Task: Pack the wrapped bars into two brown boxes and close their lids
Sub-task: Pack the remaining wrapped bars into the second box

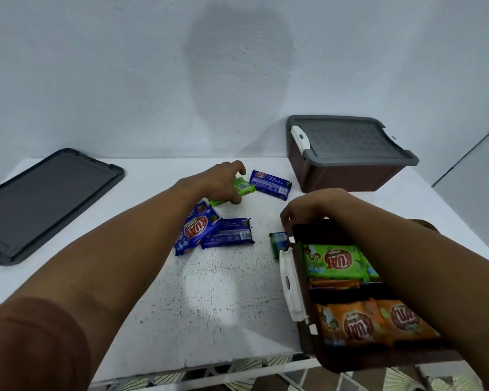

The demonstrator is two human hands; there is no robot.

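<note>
The left hand [223,179] is curling its fingers round a green bar [244,187] lying on the desk [209,292] among blue bars [226,235], while the right hand [308,207] is gripping the far rim of the open brown box [378,358], sitting part-filled at the near right.

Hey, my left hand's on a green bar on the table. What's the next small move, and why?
Probably lift the green bar and carry it across into the open brown box. Your left hand curls round that bar, your right hand grips the box's far rim, and the box, with no lid on, holds green and orange bars.
</note>
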